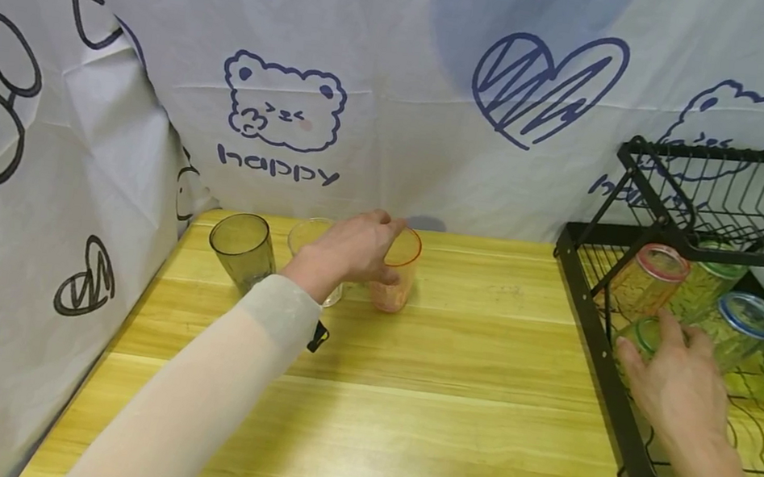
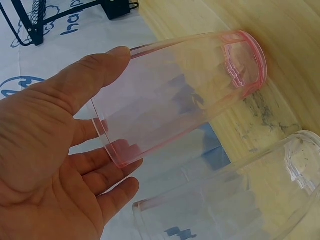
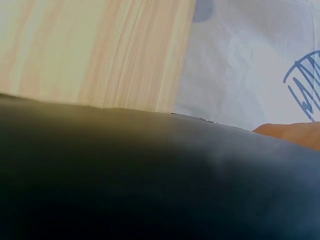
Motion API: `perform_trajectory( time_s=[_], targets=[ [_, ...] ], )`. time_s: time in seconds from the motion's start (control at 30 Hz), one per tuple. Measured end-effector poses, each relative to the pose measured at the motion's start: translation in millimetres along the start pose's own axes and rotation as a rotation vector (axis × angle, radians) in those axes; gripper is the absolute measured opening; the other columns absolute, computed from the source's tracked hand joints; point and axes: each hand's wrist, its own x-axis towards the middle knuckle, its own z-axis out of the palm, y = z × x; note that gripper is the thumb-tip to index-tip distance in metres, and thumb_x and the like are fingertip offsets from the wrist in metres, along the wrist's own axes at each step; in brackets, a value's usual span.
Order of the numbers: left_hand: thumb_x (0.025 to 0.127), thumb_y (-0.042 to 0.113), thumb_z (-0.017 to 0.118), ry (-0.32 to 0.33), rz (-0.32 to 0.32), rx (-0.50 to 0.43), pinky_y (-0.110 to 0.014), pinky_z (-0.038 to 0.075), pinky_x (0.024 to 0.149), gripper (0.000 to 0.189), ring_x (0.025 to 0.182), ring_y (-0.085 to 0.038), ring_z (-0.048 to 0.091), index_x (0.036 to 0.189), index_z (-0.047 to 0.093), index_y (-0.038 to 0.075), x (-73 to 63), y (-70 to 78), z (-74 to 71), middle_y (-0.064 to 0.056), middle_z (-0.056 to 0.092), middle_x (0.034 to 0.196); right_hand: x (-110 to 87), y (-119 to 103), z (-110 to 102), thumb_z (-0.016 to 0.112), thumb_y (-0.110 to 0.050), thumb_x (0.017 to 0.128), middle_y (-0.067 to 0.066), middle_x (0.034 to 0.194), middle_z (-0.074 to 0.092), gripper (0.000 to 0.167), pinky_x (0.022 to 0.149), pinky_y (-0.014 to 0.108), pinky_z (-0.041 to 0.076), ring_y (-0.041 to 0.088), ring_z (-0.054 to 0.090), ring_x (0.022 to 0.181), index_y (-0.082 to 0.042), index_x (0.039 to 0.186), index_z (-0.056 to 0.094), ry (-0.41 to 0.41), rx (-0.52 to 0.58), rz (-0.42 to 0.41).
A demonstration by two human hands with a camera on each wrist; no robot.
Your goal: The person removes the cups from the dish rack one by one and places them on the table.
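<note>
My left hand [image 1: 359, 247] holds a pink drinking glass [image 1: 394, 282] near its rim, thumb on one side and fingers on the other. In the left wrist view the pink glass [image 2: 185, 95] has a thicker pink base over the wood. Beside it, partly behind my hand, is a clear glass [image 2: 215, 205]. A smoky grey glass [image 1: 242, 251] stands further left. My right hand [image 1: 683, 391] reaches into the rack's lower tier, thumb and fingers around a green-ringed glass [image 1: 645, 334]. A dark surface blocks most of the right wrist view, hiding that grip.
The black two-tier dish rack [image 1: 595, 391] stands at the right. Its lower tier also holds a red-ringed glass [image 1: 648, 284], a blue-ringed glass [image 1: 745, 318] and green-ringed ones. A printed white cloth [image 1: 409, 153] hangs behind the wooden table [image 1: 446, 410].
</note>
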Motion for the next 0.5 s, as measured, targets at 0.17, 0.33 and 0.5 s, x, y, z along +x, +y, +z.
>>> perform_trajectory(
  time_s=[0.17,0.33,0.5],
  targets=[
    [0.093,0.047,0.08,-0.005,-0.006,-0.017,-0.048,0.043,0.121,0.095,0.145,-0.033,0.048,0.167,0.031,0.014,-1.1,1.5,-0.8,-0.015,0.044,0.161,-0.6,0.8,-0.9,0.055,-0.043,0.107,0.053,0.141,0.036,0.074,0.076,0.081,0.045,0.072,0.047,0.109,0.003,0.16,0.032,-0.005,0.008,0.003],
    [0.093,0.05,0.08,0.015,0.007,-0.036,-0.049,0.041,0.123,0.096,0.147,-0.035,0.046,0.167,0.031,0.012,-2.9,3.2,-1.5,-0.017,0.041,0.164,-0.8,1.4,-1.9,0.054,-0.044,0.107,0.052,0.141,0.035,0.075,0.078,0.081,0.044,0.071,0.046,0.111,0.003,0.16,0.031,-0.016,0.011,0.01],
    [0.094,0.052,0.077,0.054,0.029,-0.064,-0.049,0.037,0.125,0.096,0.151,-0.036,0.042,0.167,0.03,0.01,-5.4,4.7,-3.1,-0.018,0.038,0.166,-1.5,1.3,-3.5,0.053,-0.046,0.107,0.053,0.142,0.034,0.078,0.081,0.081,0.043,0.07,0.044,0.114,0.004,0.162,0.029,-0.018,0.011,0.011]
  ],
)
